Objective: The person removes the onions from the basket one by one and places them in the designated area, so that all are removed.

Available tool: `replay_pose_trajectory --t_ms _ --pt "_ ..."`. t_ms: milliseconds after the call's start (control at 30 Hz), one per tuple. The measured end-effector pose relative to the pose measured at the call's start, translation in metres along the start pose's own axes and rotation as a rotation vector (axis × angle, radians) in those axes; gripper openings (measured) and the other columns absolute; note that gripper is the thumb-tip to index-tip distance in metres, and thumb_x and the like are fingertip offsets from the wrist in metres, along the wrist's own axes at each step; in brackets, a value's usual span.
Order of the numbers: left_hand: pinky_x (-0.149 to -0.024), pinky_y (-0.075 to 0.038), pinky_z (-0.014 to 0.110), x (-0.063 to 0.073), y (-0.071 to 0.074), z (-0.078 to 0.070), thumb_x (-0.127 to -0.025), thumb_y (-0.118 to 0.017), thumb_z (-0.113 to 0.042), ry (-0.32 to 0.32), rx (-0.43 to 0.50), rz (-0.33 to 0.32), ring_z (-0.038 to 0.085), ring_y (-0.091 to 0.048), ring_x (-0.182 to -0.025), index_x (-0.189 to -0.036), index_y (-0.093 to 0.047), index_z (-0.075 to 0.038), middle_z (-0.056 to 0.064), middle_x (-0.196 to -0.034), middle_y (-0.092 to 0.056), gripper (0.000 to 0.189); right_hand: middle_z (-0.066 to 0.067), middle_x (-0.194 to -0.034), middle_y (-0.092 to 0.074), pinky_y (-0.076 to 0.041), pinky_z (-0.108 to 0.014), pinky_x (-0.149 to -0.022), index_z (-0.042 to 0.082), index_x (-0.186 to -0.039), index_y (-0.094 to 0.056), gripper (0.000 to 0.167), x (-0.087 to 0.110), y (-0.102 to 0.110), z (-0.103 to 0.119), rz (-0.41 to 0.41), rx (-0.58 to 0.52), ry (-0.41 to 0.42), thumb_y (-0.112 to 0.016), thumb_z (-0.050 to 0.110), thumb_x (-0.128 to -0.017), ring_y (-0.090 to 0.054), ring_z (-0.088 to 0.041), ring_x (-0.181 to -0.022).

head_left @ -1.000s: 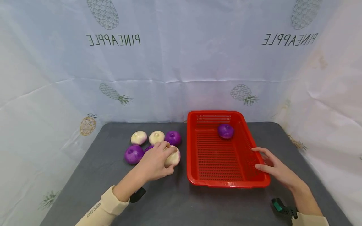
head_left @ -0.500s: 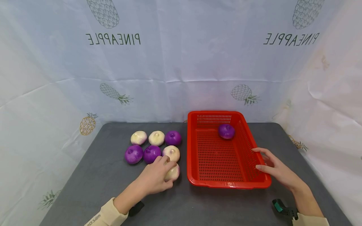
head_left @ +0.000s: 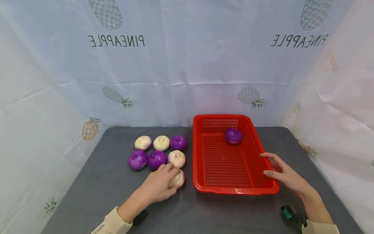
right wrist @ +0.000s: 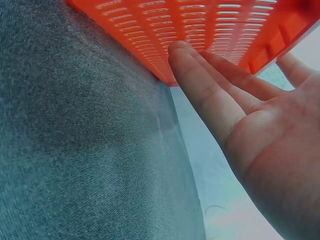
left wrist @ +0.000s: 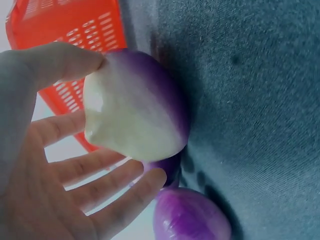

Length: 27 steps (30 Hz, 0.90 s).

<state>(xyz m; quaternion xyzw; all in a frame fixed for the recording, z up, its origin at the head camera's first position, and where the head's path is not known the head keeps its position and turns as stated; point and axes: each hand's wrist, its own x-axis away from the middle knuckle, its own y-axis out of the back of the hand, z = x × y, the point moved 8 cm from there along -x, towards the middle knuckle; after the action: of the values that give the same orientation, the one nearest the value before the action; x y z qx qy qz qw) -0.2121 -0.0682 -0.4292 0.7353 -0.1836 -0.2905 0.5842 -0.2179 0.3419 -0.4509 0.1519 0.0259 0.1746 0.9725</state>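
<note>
My left hand (head_left: 159,183) is at a rounded onion (head_left: 177,179), white on one side and purple on the other, at the front of an onion group. In the left wrist view the thumb and index finger pinch this onion (left wrist: 135,107), while the other fingers spread away from it. My right hand (head_left: 284,174) rests at the right rim of the red perforated basket (head_left: 236,191). Its straight fingers (right wrist: 210,95) lie against the basket's outer wall in the right wrist view.
Behind the left hand sit two purple onions (head_left: 138,160), a white one (head_left: 176,158) and a back row with a purple onion (head_left: 178,143) and two white ones (head_left: 161,143). One purple onion (head_left: 233,135) lies inside the basket. Pineapple-print cloth (head_left: 175,65) surrounds the grey table (head_left: 99,182).
Over the second, my left hand brings the onion toward me and down, uncovering the white and purple onions behind it. It barely moves in the last half second; the right hand stays put.
</note>
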Motion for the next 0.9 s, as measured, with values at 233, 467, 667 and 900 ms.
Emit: replay_pose_trajectory --t_ms 233,467,667,900 --pt "-0.061 -0.048 0.032 -0.001 0.004 -0.002 -0.085 -0.077 -0.036 -0.026 -0.029 0.028 0.019 -0.051 -0.091 -0.122 -0.065 -0.018 0.001 -0.111 -0.056 0.042 -0.007 -0.130 -0.055 -0.059 -0.042 -0.081 0.007 -0.150 -0.031 0.056 0.000 0.000 0.000 0.003 0.008 0.008 -0.056 0.006 -0.099 -0.066 -0.020 -0.108" --pt "-0.059 -0.046 0.030 -0.007 0.023 -0.009 -0.086 -0.076 -0.031 -0.060 -0.066 0.001 0.017 -0.049 -0.079 -0.117 -0.067 -0.014 -0.001 -0.097 -0.055 0.036 -0.008 -0.131 -0.054 -0.059 -0.041 -0.081 0.009 -0.150 -0.032 0.056 0.001 0.000 -0.001 -0.005 0.013 0.000 -0.056 0.007 -0.100 -0.065 -0.018 -0.108" --pt "-0.057 -0.045 0.031 -0.015 0.047 -0.015 -0.087 -0.074 -0.024 -0.078 -0.060 -0.034 0.017 -0.052 -0.073 -0.107 -0.067 -0.011 0.000 -0.096 -0.059 0.024 -0.007 -0.132 -0.053 -0.059 -0.041 -0.082 0.010 -0.150 -0.032 0.056 0.001 0.000 -0.002 -0.004 0.014 -0.001 -0.056 0.008 -0.100 -0.064 -0.016 -0.109" --pt "-0.063 -0.049 0.030 -0.031 0.080 -0.026 -0.087 -0.071 -0.018 -0.133 -0.042 -0.152 0.015 -0.056 -0.076 -0.096 -0.066 -0.014 -0.002 -0.092 -0.061 0.011 -0.012 -0.131 -0.053 -0.060 -0.042 -0.081 0.010 -0.150 -0.032 0.056 0.000 0.000 0.000 -0.004 0.005 -0.001 -0.056 0.008 -0.099 -0.065 -0.020 -0.108"
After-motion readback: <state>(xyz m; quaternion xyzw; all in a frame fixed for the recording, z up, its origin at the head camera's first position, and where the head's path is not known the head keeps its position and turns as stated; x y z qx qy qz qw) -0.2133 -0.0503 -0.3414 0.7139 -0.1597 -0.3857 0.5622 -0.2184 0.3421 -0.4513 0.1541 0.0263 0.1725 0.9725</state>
